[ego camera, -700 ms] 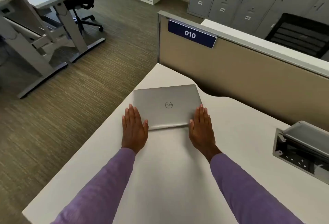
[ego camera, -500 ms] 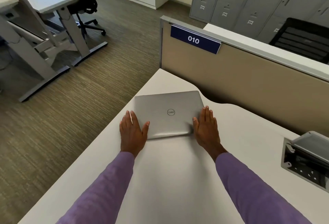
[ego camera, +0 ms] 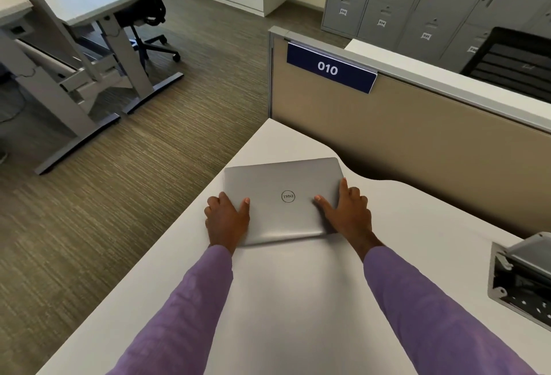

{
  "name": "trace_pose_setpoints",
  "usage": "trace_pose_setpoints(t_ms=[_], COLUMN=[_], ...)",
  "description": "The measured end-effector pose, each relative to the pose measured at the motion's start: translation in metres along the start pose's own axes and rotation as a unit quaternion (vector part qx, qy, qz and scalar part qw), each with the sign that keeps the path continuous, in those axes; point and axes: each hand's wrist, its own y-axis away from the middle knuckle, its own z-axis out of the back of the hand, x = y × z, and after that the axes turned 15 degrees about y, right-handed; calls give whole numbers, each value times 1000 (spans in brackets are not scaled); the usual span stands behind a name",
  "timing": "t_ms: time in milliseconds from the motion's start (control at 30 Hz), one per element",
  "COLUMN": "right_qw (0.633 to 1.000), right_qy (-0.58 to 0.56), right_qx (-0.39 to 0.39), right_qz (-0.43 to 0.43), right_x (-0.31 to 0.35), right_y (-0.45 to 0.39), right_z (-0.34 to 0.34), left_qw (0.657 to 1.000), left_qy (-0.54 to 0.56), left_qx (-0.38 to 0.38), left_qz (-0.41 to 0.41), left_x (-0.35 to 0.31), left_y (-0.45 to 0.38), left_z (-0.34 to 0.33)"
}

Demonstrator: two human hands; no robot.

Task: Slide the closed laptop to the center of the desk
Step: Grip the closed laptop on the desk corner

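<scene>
A closed silver laptop [ego camera: 283, 192] with a round logo lies flat on the white desk [ego camera: 298, 300], near the desk's far left corner. My left hand [ego camera: 226, 221] grips its near left corner, thumb on the lid and fingers curled over the left edge. My right hand [ego camera: 347, 210] holds the near right corner, thumb on the lid and fingers spread along the right edge. Both arms wear purple sleeves.
A beige partition [ego camera: 417, 148] with a blue "010" sign [ego camera: 329, 69] runs along the desk's far side. An open grey cable box [ego camera: 521, 279] is set in the desk at the right. The desk's left edge drops to carpet [ego camera: 104, 210]; another desk [ego camera: 89, 2] stands beyond.
Both hands have gone from lying flat beside the laptop to gripping its near corners, thumbs now on the lid. The laptop has hardly shifted on the desk.
</scene>
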Motion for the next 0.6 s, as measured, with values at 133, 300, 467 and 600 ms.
trace_pose_setpoints(t_ms=[133, 300, 467, 600], right_qw=[1000, 1000, 999, 997], right_qy=[5, 2, -39, -71], right_qx=[10, 13, 20, 33], right_qz=[-2, -1, -2, 1], right_x=[0, 1, -2, -3], right_y=[-2, -5, -11, -13], right_z=[1, 2, 0, -1], left_qw=[993, 974, 967, 968], left_qy=[87, 165, 191, 207], left_qx=[3, 9, 8, 11], left_qz=[85, 153, 166, 141], left_x=[-9, -8, -4, -1], left_y=[-6, -12, -16, -20], left_z=[-2, -1, 0, 5])
